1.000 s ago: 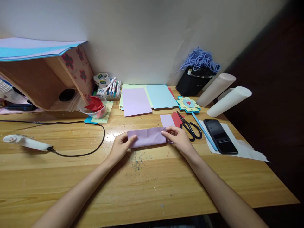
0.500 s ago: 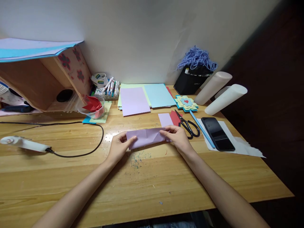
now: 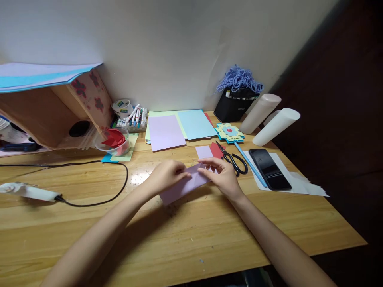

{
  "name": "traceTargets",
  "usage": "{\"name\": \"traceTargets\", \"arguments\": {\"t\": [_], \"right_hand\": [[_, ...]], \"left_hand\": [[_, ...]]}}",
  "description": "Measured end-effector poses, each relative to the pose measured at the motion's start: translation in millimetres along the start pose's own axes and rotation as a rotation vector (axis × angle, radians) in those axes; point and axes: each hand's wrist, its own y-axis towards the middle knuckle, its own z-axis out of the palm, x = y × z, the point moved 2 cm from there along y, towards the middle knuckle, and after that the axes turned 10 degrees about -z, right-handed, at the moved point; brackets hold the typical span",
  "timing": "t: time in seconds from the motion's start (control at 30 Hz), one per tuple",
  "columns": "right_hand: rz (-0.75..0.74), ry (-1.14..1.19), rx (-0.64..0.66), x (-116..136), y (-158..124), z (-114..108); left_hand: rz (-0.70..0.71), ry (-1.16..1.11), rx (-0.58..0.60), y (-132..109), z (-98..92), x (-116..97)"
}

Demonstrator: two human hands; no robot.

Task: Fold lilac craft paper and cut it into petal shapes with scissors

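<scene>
A folded strip of purple paper [image 3: 179,190] slants between my hands, above the wooden table [image 3: 179,243]. My left hand [image 3: 169,175] grips its upper edge near the middle, thumb in front and the other fingers mostly hidden behind. At the strip's right end, my right hand [image 3: 220,175] pinches the paper between thumb and forefinger. Just beyond the right hand lie black-handled scissors [image 3: 235,161], a small lilac paper square [image 3: 203,152] and a red paper piece [image 3: 217,150].
A glue gun [image 3: 30,191] with a black cord lies left. Behind are a plastic bowl [image 3: 125,149] with red folded paper, markers [image 3: 136,117] and coloured sheets [image 3: 167,131]. A phone [image 3: 269,169], a blue stick [image 3: 249,164] and white bottles [image 3: 277,126] stand or lie right.
My left hand has moved right along the paper from its left end toward the middle. The strip now tilts, its left end lower and nearer me. My right hand still pinches the right end.
</scene>
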Motion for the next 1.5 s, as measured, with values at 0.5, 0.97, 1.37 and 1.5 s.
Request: {"name": "traceTargets", "arguments": {"t": [0.5,0.97,1.37,1.5], "right_hand": [[0.246,0.418,-0.051,0.4,3.1,4.3],[0.279,0.439,-0.047,-4.6,-0.1,5.8],[0.273,0.377,-0.067,-5.5,-1.9,3.1],[0.236,0.321,-0.056,-6.0,-0.2,-2.1]], "left_hand": [[-0.182,-0.384,-0.265,6.6,30.6,-10.7],[-0.144,-0.358,-0.284,3.9,32.4,-10.5],[-0.061,-0.151,-0.32,9.3,36.0,-2.2],[-0.056,-0.197,-0.308,7.9,33.7,-4.1]]}}
